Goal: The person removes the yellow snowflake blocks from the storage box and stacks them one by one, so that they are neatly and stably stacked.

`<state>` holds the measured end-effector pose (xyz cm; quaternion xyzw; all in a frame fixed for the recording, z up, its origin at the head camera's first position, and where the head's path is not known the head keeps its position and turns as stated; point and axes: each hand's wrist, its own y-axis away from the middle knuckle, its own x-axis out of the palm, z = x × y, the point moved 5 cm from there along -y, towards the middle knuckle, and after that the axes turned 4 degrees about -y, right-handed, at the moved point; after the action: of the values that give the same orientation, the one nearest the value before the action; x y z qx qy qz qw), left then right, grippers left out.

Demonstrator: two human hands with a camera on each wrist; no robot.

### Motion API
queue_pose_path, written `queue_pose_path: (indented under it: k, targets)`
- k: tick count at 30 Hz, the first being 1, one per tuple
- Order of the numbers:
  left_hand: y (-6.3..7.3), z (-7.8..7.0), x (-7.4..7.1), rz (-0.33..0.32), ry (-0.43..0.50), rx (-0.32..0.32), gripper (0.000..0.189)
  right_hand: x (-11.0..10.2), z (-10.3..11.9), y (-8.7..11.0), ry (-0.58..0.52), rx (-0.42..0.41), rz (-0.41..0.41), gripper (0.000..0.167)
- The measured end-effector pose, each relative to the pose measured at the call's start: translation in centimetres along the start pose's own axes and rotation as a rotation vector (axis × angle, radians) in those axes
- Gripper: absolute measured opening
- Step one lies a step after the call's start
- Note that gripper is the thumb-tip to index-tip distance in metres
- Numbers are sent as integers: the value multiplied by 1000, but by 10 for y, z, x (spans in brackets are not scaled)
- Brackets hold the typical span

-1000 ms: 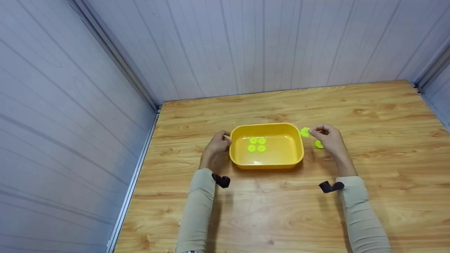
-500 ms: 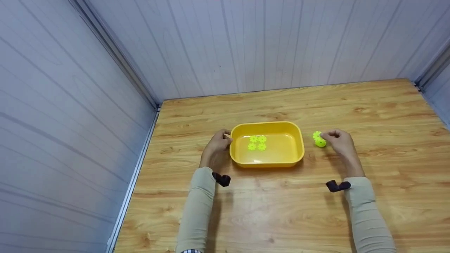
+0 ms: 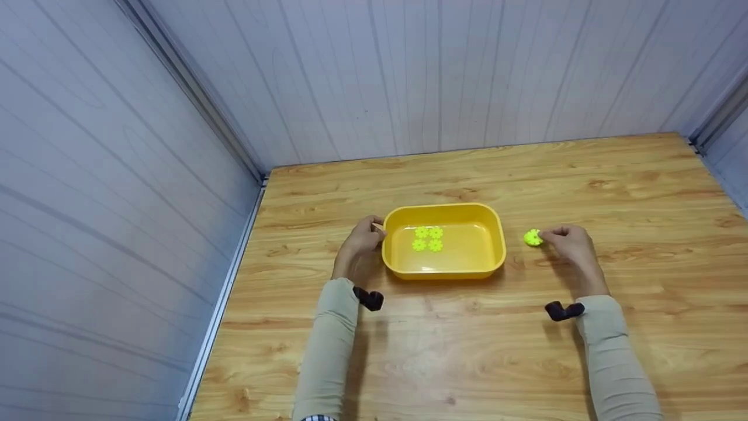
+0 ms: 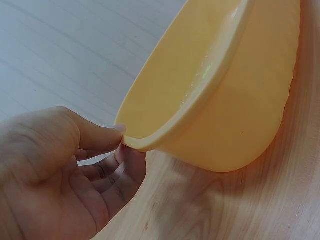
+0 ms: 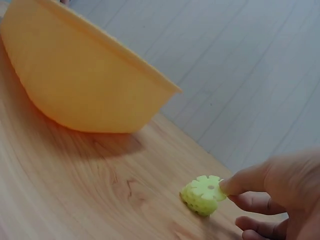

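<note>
A yellow plastic basin (image 3: 467,251) stands on the table, with several yellow-green flower-shaped discs (image 3: 435,233) lying flat on its floor. My left hand (image 3: 360,240) holds the basin at its left end. In the left wrist view the thumb and a finger pinch the basin's rim (image 4: 150,141). To the right of the basin is a small stack of flower-shaped discs (image 5: 196,206). At the top of that stack, my right hand (image 3: 572,242) pinches the edge of a flower-shaped disc (image 5: 206,187) between thumb and fingertip. How many discs the stack has is unclear.
The wood-grain tabletop (image 3: 444,351) extends around the basin on every side. A pale panelled wall (image 3: 409,82) rises behind the table, and another wall (image 3: 105,204) stands on the left. Dark wrist cameras (image 3: 369,299) sit on the sleeves.
My right hand has moved right and toward me with a flower disc, from beside the basin's rim down onto the stack. The left hand and basin have hardly moved.
</note>
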<state>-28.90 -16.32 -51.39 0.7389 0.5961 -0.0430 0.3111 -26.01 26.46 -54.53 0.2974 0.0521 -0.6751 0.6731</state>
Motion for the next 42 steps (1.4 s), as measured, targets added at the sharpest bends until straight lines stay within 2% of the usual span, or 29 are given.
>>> queue_pose_path:
  k: [6,16,22,29,42]
  targets:
    - [0,1,0,-5,-1,-7,30,0,0,-3,24,-4,-30,50]
    - [-1,2,0,8,-5,-3,30,1,0,-6,86,-38,-54,51]
    - [0,1,0,2,-17,3,30,1,0,-6,83,-43,-65,47]
    - [1,1,1,9,30,-2,32,3,1,-6,102,-64,-42,49]
    - [0,0,0,7,19,-10,32,-1,5,-3,82,-101,-104,46]
